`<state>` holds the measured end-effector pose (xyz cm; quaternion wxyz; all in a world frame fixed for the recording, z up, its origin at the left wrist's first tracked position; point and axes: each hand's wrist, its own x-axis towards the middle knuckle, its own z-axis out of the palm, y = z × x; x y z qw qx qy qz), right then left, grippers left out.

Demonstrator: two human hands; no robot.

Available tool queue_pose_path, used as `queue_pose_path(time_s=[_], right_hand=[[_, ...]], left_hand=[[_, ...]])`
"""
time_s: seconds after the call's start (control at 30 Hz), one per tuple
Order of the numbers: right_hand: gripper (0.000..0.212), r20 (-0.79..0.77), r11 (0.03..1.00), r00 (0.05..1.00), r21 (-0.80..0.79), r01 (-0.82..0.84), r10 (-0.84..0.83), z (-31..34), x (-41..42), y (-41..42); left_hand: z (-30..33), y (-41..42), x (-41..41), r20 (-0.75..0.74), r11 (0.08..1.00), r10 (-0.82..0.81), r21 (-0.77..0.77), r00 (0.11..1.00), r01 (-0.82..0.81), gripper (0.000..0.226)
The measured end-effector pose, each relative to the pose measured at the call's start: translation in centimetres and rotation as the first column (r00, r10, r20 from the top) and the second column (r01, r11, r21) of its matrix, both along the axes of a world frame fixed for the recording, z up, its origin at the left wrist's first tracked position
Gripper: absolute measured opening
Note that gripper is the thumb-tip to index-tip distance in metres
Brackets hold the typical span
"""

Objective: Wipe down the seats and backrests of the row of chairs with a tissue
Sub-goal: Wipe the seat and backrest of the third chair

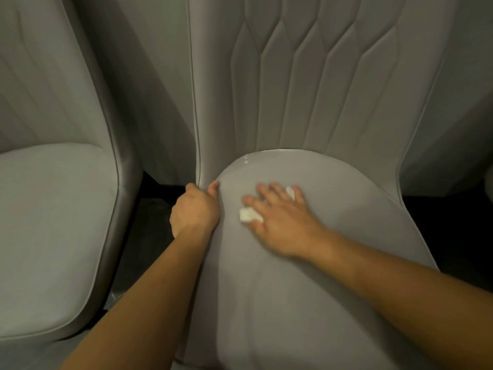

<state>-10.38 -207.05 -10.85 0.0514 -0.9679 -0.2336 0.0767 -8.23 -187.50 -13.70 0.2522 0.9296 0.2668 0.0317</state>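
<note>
Wiping of the seat (306, 276) of the middle chair is the step in hand, as seen from the head camera. The right hand (280, 222) lies flat, fingers spread and straight, pressing the white tissue (249, 215) onto the grey cushion; the tissue shows beside the thumb and again between the fingers, so this grip is a flat press, not a pinch. The left hand (194, 209) curls round the left edge of the same seat, thumb on top, apparently steadying the chair.

Next, I judge, the flat hand must sweep toward the rear curve of the cushion, then up the quilted backrest (306, 76), with the tissue kept bunched under the palm. A neighbouring chair (53, 222) stands just beside on the left, across a dark gap; another shows at the right edge. Nothing lies on the seat to block the stroke.
</note>
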Motion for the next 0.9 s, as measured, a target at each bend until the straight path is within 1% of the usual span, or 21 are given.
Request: queue_pose_path(time_s=[0.07, 0.17, 0.23, 0.27, 0.3, 0.33, 0.4, 0.43, 0.5, 0.57, 0.67, 0.73, 0.8, 0.83, 0.9], right_hand=[[0.06, 0.047, 0.991, 0.99, 0.007, 0.137, -0.137, -0.3, 3.9, -0.1], [0.065, 0.101, 0.922, 0.921, 0.131, 0.363, -0.377, -0.7, 8.0, -0.2], [0.064, 0.168, 0.866, 0.857, 0.216, 0.45, -0.487, -0.7, 9.0, 0.4], [0.06, 0.205, 0.853, 0.835, 0.243, 0.462, -0.511, -0.5, 9.1, 0.9], [0.055, 0.234, 0.86, 0.834, 0.256, 0.442, -0.499, -0.2, 9.0, 1.4], [0.049, 0.258, 0.889, 0.858, 0.247, 0.386, -0.445, -0.2, 8.6, 2.1], [0.039, 0.28, 0.951, 0.918, 0.209, 0.229, -0.282, -0.6, 7.4, 3.5], [0.038, 0.274, 0.964, 0.936, 0.207, 0.167, -0.221, -0.9, 6.9, 4.0], [0.036, 0.238, 0.968, 0.959, 0.23, 0.098, -0.154, -1.0, 6.4, 4.6], [0.039, 0.191, 0.971, 0.978, 0.238, 0.036, -0.083, -0.8, 6.4, 4.7], [0.047, 0.17, 0.981, 0.984, 0.172, -0.086, 0.056, -0.6, 6.1, 4.4], [0.051, 0.237, 0.989, 0.968, 0.1, -0.108, 0.082, -0.5, 5.7, 3.9], [0.053, 0.309, 0.994, 0.95, 0.08, -0.075, 0.047, -0.2, 5.4, 3.2], [0.054, 0.321, 0.994, 0.946, 0.087, -0.067, 0.036, 0.0, 5.3, 3.0], [0.055, 0.293, 0.993, 0.955, 0.083, -0.081, 0.054, 0.0, 5.2, 2.8]], left_hand=[[-0.3, 0.3, -0.8, 0.01, 0.999, -0.049, 0.008, 0.999, 0.049, 0.059], [-0.5, 0.7, -2.1, 0.017, 0.994, -0.101, 0.034, 0.995, 0.101, 0.062], [-0.7, 0.7, -2.8, 0.003, 0.99, -0.135, 0.033, 0.991, 0.135, 0.067], [-0.7, 0.6, -3.2, -0.004, 0.987, -0.154, 0.042, 0.988, 0.154, 0.071], [-0.7, 0.5, -3.6, -0.011, 0.983, -0.176, 0.055, 0.984, 0.176, 0.075], [-0.5, 0.3, -3.9, -0.019, 0.979, -0.194, 0.065, 0.981, 0.195, 0.078], [-0.2, 0.0, -4.6, -0.053, 0.971, -0.219, 0.09, 0.974, 0.223, 0.083], [-0.1, -0.2, -5.1, -0.074, 0.963, -0.236, 0.114, 0.969, 0.243, 0.086], [-0.2, -0.6, -6.2, -0.104, 0.944, -0.277, 0.154, 0.955, 0.291, 0.09], [-0.5, -0.8, -7.1, -0.118, 0.934, -0.303, 0.16, 0.946, 0.319, 0.091], [-0.8, -0.9, -7.8, -0.112, 0.93, -0.316, 0.161, 0.942, 0.331, 0.092], [-0.8, -0.9, -7.9, -0.092, 0.93, -0.317, 0.167, 0.944, 0.329, 0.093], [-0.9, -1.0, -7.8, -0.084, 0.931, -0.313, 0.172, 0.946, 0.323, 0.093], [-1.0, -1.1, -7.8, -0.083, 0.931, -0.31, 0.174, 0.947, 0.32, 0.093], [-1.0, -1.2, -7.8, -0.082, 0.934, -0.305, 0.171, 0.949, 0.315, 0.093]])
